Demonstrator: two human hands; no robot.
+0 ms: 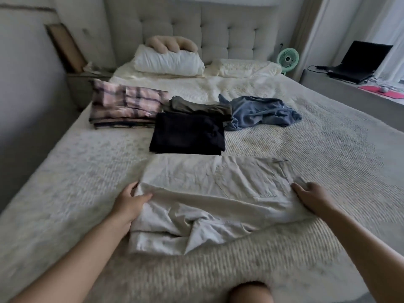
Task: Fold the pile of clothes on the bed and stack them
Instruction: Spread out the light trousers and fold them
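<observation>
I see the pale grey trousers [209,202] spread crosswise on the bed [328,162], nearest to me, creased, with a stitched back pocket facing up and the near part bunched into folds. My left hand [129,202] pinches the trousers' left edge, thumb on top and fingers curled under the cloth. My right hand [312,197] lies on their right edge; whether it is gripping I cannot tell. Just beyond the trousers sits a folded black garment [188,134], with a folded olive garment [196,106] touching its far side. Left of the black garment lies a folded pink plaid garment [124,108]; right of it, a crumpled blue garment [262,112].
</observation>
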